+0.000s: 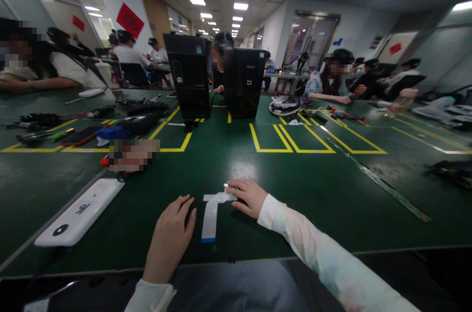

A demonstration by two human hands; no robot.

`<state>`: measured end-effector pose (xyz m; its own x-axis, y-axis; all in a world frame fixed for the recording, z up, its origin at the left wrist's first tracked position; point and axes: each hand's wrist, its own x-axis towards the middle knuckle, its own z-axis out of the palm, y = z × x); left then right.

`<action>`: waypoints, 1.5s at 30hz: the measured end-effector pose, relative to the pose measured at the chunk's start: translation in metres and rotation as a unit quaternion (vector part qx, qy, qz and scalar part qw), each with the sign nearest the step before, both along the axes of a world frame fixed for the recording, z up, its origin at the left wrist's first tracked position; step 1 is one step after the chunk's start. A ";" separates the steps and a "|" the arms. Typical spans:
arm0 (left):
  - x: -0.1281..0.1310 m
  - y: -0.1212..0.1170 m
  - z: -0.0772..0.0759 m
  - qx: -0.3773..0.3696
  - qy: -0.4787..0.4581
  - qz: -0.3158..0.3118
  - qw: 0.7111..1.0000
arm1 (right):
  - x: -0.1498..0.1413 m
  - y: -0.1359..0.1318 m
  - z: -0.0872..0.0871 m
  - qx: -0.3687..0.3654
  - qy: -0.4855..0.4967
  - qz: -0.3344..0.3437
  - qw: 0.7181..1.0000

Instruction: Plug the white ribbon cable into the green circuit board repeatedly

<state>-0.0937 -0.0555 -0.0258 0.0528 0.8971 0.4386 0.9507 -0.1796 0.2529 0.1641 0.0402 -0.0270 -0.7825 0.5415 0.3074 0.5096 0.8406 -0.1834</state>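
A white flat ribbon cable (209,221) with a blue end lies on the green tabletop in front of me. It is folded, so one leg runs toward me and the upper part runs across to the right. My right hand (249,198) has its fingers and thumb on that right end, and the fingertips partly hide it. A small shiny bit shows beside the fingertips. To the left of the cable, my left hand (173,228) rests on the table with its fingers apart and slightly bent, holding nothing.
Two black computer towers (191,76) stand ahead. A white power bank-like case (81,211) lies at left, near a pixelated item (134,155) and tools. A coiled cable (285,104) and a long green strip (387,191) lie to the right. Several people sit around.
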 end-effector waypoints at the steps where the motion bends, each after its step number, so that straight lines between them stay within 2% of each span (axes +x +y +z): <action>1: 0.000 0.000 0.000 -0.001 0.000 -0.001 1.000 | -0.003 -0.004 0.001 0.000 0.002 0.013 1.000; 6: 0.000 0.000 -0.001 -0.012 0.001 0.001 1.000 | -0.007 -0.012 0.005 -0.006 0.016 0.045 0.999; 9: -0.001 0.000 -0.002 -0.018 0.004 0.003 1.000 | 0.001 -0.004 0.004 0.003 0.028 0.027 0.999; 11: -0.001 0.000 -0.001 -0.020 0.006 0.004 1.000 | 0.015 0.008 0.000 0.023 0.032 -0.037 0.999; 14: -0.001 0.000 -0.001 -0.019 0.006 0.004 1.000 | 0.054 0.033 -0.010 0.054 0.032 -0.204 0.977; 15: -0.001 0.000 -0.001 -0.018 0.006 0.004 1.000 | 0.071 0.041 -0.012 0.061 0.030 -0.268 0.961; 17: -0.001 0.000 -0.001 -0.014 0.006 0.004 1.000 | 0.111 0.053 -0.015 0.061 0.022 -0.406 0.912; 19: -0.002 0.000 -0.002 -0.010 0.004 0.005 1.000 | 0.153 0.055 -0.013 0.047 0.004 -0.528 0.848; 22: -0.001 0.000 -0.003 -0.009 0.001 0.005 1.000 | 0.211 0.043 -0.005 0.022 -0.002 -0.671 0.741; 27: 0.000 -0.001 -0.002 -0.012 -0.006 0.008 1.000 | 0.280 0.011 0.002 -0.006 0.030 -0.796 0.605; 29: 0.001 -0.002 -0.001 -0.010 -0.006 0.009 1.000 | 0.298 0.003 0.001 -0.027 0.033 -0.818 0.574; 33: 0.000 -0.001 -0.001 -0.005 -0.001 0.005 1.000 | 0.317 -0.003 -0.001 -0.069 0.008 -0.818 0.570; 39: 0.000 0.000 -0.003 -0.007 0.007 0.006 1.000 | 0.314 -0.007 0.006 -0.074 -0.032 -0.809 0.582; 42: -0.001 0.000 -0.004 -0.002 0.008 0.005 1.000 | 0.312 -0.011 0.011 -0.068 -0.048 -0.790 0.607; 45: -0.002 0.000 -0.005 0.000 0.009 0.002 1.000 | 0.315 -0.013 0.011 -0.060 -0.072 -0.756 0.648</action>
